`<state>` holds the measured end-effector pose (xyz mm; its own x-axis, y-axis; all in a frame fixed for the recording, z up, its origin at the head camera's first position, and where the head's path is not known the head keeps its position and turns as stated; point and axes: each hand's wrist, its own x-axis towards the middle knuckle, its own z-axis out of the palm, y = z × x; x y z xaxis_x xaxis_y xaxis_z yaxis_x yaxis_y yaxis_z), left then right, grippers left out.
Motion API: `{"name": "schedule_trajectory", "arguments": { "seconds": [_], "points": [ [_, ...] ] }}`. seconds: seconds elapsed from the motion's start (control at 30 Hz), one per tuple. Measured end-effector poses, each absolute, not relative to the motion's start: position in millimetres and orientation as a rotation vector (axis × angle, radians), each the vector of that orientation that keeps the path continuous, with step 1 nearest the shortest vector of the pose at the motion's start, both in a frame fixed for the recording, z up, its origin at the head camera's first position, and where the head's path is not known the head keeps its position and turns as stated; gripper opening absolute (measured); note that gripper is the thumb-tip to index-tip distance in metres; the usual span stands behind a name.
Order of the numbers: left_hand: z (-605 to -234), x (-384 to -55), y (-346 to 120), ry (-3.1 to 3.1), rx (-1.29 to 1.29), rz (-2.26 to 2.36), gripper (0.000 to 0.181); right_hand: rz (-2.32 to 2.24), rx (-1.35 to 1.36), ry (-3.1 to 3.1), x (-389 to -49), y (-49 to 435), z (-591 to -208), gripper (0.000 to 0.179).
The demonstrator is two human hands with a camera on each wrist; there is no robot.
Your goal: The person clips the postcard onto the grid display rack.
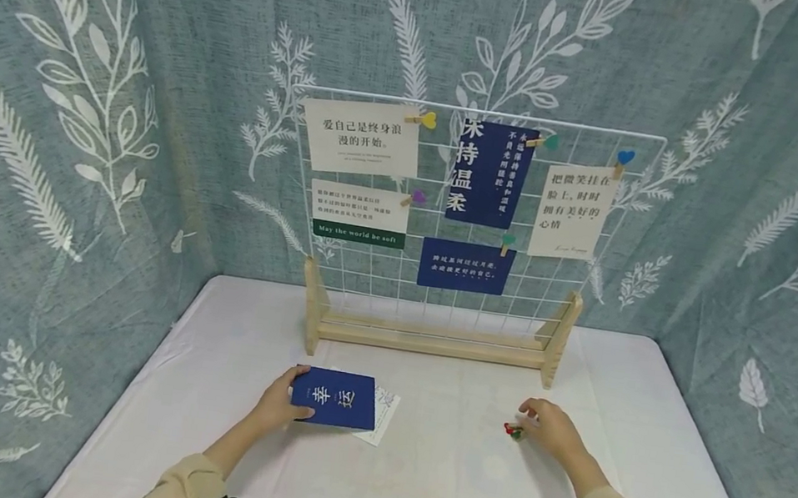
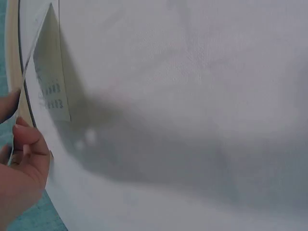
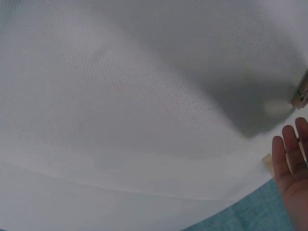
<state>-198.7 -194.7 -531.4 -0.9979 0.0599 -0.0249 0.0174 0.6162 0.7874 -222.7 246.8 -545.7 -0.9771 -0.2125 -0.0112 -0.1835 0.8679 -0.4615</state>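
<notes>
My left hand (image 1: 276, 401) grips the left edge of a dark blue card (image 1: 343, 399) with white characters, thumb on its face. The left wrist view catches that card edge-on, tilted up off the table. Beneath it lies a white printed card (image 1: 379, 423), partly hidden by the blue one. On the right, my right hand (image 1: 554, 429) is beside small clothespins (image 1: 513, 431) with red and green tops. In the right wrist view its fingers (image 3: 291, 147) are extended, and a wooden clothespin (image 3: 301, 96) lies just beyond the fingertips.
A white wire grid (image 1: 363, 295) on a wooden stand (image 1: 432, 343) is at the back of the table. Several cards hang on it, such as a tall blue card (image 1: 487, 176), held by clothespins with heart tops. Patterned cloth (image 1: 186, 86) encloses the white table (image 1: 428, 488).
</notes>
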Motion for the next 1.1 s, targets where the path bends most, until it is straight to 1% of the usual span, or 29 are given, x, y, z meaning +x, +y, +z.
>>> {"name": "schedule_trajectory", "arguments": {
  "seconds": [0.17,0.5,0.6,0.77,0.87,0.97,1.0,1.03,1.1],
  "points": [
    [-524,-198,-186,2.695,0.024,1.568,0.082,-0.732,-0.334,2.98,-223,247,-545,0.014],
    [-512,-198,-173,2.571,-0.085,1.754,0.079,-0.703,-0.334,2.989,-219,250,-545,0.016],
    [-509,-198,-171,2.541,-0.115,1.811,0.071,-0.702,-0.336,2.995,-218,251,-547,0.016],
    [-504,-200,-167,2.549,-0.143,1.833,0.047,-0.715,-0.336,2.994,-218,252,-546,0.016],
    [-503,-201,-165,2.562,-0.153,1.824,0.039,-0.726,-0.347,2.991,-218,252,-546,0.016],
    [-515,-210,-166,2.547,-0.103,1.866,0.038,-0.744,-0.359,2.982,-218,251,-548,0.016],
    [-521,-213,-168,2.541,-0.064,1.886,0.037,-0.749,-0.36,2.979,-219,251,-550,0.015],
    [-536,-221,-172,2.527,0.039,1.939,0.035,-0.754,-0.356,2.978,-219,250,-551,0.016],
    [-544,-225,-172,2.52,0.094,1.962,0.034,-0.759,-0.358,2.981,-219,250,-554,0.016]
  ]
}}
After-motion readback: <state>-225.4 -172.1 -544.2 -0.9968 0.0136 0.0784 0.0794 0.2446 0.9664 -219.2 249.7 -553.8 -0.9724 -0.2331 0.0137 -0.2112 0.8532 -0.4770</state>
